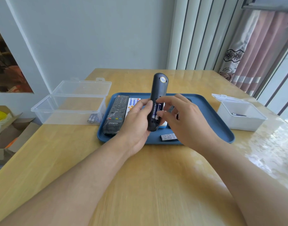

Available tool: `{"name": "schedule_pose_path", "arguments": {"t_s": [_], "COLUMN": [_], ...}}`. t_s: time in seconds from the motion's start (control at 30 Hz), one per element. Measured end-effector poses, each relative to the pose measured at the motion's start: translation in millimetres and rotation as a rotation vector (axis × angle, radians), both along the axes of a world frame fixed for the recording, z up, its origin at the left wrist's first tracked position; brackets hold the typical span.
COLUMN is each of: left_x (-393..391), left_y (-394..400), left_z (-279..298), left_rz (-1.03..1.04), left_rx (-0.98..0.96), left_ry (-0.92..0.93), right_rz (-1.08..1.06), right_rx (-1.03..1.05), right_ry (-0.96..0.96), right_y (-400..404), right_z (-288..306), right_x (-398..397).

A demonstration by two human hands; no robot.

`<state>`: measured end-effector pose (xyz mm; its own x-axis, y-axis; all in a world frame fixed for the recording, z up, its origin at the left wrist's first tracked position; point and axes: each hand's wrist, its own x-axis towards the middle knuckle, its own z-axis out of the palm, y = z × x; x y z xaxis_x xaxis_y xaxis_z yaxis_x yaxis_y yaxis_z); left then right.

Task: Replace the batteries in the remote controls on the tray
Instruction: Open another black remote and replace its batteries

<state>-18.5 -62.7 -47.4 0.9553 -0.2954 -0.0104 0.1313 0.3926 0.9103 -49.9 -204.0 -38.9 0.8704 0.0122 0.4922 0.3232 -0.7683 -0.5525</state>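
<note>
My left hand [136,121] grips a black remote [158,88] upright above the blue tray [221,128], its back toward me. The battery bay is uncovered and holds two blue batteries [156,110]. My right hand [184,118] pinches the right-hand battery between thumb and forefinger. On the tray's left lie a black remote [115,115] and a white remote with coloured buttons [132,103]. A black battery cover with a label [168,137] lies at the tray's front. More remotes behind my hands are mostly hidden.
A clear open box [71,105] with several batteries [92,119] stands left of the tray. A white box [241,116] with one battery inside stands at the right. Cardboard boxes sit on the floor at far left. The wooden table [148,185] stretches toward me.
</note>
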Motion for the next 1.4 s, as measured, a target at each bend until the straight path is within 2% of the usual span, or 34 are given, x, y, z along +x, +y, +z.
{"name": "schedule_pose_path", "arguments": {"t_s": [0.2, 0.47, 0.7, 0.93, 1.1, 1.2, 1.33, 1.4], "left_x": [-2.2, -6.1, -5.8, -5.5, -3.6, -1.2, -1.1, -1.7], "left_y": [-1.3, -1.6, -0.1, -0.6, 3.0, 6.9, 6.5, 6.1], "left_z": [-0.5, 3.4, 6.0, 5.0, 11.4, 14.9, 15.1, 15.3], "left_rz": [-0.027, -0.041, -0.023, -0.016, 0.023, 0.063, 0.065, 0.052], "left_rx": [0.028, 0.011, -0.01, -0.005, -0.033, -0.016, 0.002, 0.004], "left_ry": [-0.04, -0.012, -0.01, -0.003, 0.008, 0.023, 0.025, 0.024], "right_rz": [-0.019, -0.023, 0.042, 0.14, 0.161, 0.198, 0.173, 0.104], "right_rx": [0.094, 0.294, 0.652, 0.857, 1.0, 1.152, 0.981, 0.673], "right_ry": [0.06, 0.047, 0.168, 0.389, 0.327, 0.401, 0.499, 0.351], "right_y": [0.2, 3.9, 5.3, -3.4, -4.6, -3.6, 1.1, 2.2], "right_z": [4.5, 9.3, 13.3, 10.6, 19.6, 23.9, 16.3, 11.1], "right_x": [-1.6, -3.5, -8.9, -2.1, -3.9, -4.5, -5.4, -7.1]}}
